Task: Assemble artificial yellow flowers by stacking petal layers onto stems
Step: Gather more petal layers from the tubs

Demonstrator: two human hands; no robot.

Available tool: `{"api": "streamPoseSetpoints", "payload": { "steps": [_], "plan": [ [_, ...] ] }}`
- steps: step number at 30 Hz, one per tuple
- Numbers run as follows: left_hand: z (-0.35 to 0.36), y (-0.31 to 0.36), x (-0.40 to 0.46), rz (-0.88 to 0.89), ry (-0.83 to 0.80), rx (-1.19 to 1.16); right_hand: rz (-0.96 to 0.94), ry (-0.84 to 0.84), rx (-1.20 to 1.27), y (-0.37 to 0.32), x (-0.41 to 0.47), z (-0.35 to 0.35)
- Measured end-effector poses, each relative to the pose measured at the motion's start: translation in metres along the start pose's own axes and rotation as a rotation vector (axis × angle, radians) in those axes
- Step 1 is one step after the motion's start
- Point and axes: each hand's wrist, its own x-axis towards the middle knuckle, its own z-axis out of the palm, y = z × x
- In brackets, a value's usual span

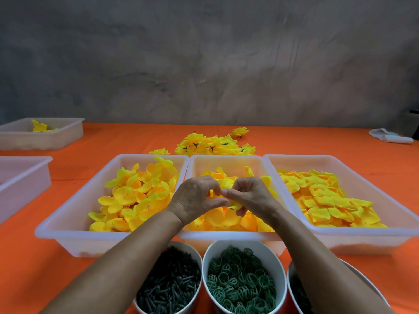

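Cups of green stems [169,288] and ring parts [241,285] sat nearest you; above the middle tray [226,160], your left hand [195,198] and right hand [251,196] met, fingers pinching one yellow petal layer [234,206] between them.

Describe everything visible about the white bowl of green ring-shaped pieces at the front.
The white bowl is round, with a smooth, thin rim, and looks like plastic or coated paper. It stands upright on the orange tablecloth, middle of three bowls, just in front of the centre tray. It is heaped with green lattice rings, small domed cage-like plastic pieces. Its lower part is cut off by the frame. Neither forearm clearly touches it.
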Motion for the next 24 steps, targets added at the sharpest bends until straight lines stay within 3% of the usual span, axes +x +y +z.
{"api": "streamPoseSetpoints", "payload": {
  "steps": [8, 18, 24],
  "plan": [
    [0.002, -0.002, 0.001, 0.096, 0.032, -0.032, 0.018, 0.087, 0.062, 0.002, 0.003, -0.001],
    [-0.002, -0.009, 0.007, -0.155, 0.316, -0.209, 0.017, 0.08, 0.117, 0.002, 0.003, -0.001],
    [0.0, -0.013, 0.005, -0.239, 0.217, -0.351, 0.02, 0.038, 0.004, 0.002, 0.002, 0.001]
  ]
}}
